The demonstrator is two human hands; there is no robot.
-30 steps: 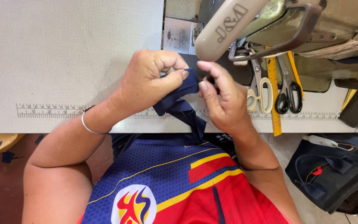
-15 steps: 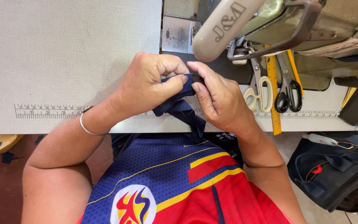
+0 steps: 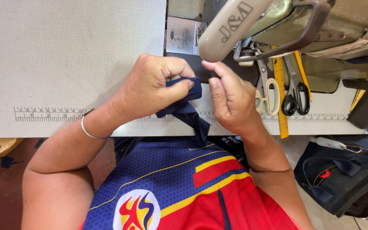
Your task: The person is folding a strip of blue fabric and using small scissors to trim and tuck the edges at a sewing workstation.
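Head view: near the front edge of the sewing table [image 3: 64, 64], the left hand [image 3: 154, 87] pinches a folded navy fabric strip [image 3: 186, 100] between thumb and fingers, its tail hanging over the edge. The right hand [image 3: 231, 100] is just beside it, fingers loosely curled, gripping nothing visible. Cream-handled scissors [image 3: 265, 91], black-handled scissors [image 3: 295, 96] and a yellow ruler [image 3: 280, 98] lie toward the right end, under the sewing machine [image 3: 252, 21].

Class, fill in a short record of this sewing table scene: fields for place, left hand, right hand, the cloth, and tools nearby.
Place: sewing machine on a pale table
Left hand: pinches the navy cloth strip
Right hand: beside the strip, fingers raised near the machine
Cloth: folded at the top, hangs over the table's edge
Tools: two scissors, yellow ruler
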